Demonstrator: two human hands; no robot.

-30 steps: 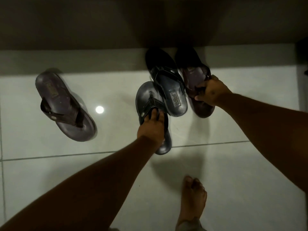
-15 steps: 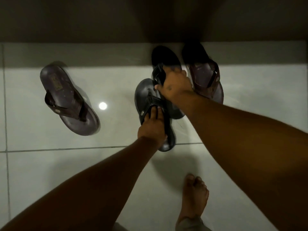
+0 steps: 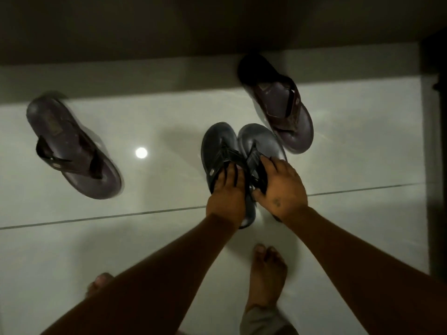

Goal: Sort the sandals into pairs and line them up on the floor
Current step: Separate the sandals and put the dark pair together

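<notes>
Two black sandals lie side by side on the pale tiled floor (image 3: 169, 238), toes pointing away from me. My left hand (image 3: 226, 194) grips the straps of the left black sandal (image 3: 219, 143). My right hand (image 3: 281, 189) holds the straps of the right black sandal (image 3: 260, 141). Their heels are hidden under my hands. A brown sandal (image 3: 283, 105) lies just beyond them to the right, near the wall. A second brown sandal (image 3: 72, 148) lies apart at the far left, angled with its toe toward me.
A dark wall (image 3: 217, 27) runs along the far edge of the floor. A dark upright edge (image 3: 435, 165) stands at the right. My bare feet (image 3: 267, 269) rest on the tiles close below the black sandals. A ceiling light reflection (image 3: 141, 152) glints on the floor.
My right hand let go of the right brown sandal, took the black sandal that lay across the other, and set it down beside the one under my left hand.
</notes>
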